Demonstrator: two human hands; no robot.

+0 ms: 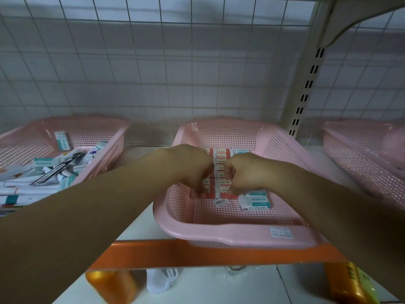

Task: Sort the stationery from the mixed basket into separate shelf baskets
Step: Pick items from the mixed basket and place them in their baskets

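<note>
Pink perforated plastic forms the middle basket, into which you reach with both arms. Your left hand and right hand sit close together, fingers curled downward, gripping the rows of red-and-white boxes from opposite sides. Teal-and-white boxes lie just beside your right hand, toward the near right of the basket floor. A loose barcode sticker lies in front of the rows. A price label is stuck on the near rim. The mixed basket stands to the left on the same white shelf, holding pens and teal boxes in a heap. A third pink basket stands to the right. Orange bottles stand on the shelf below.
</note>
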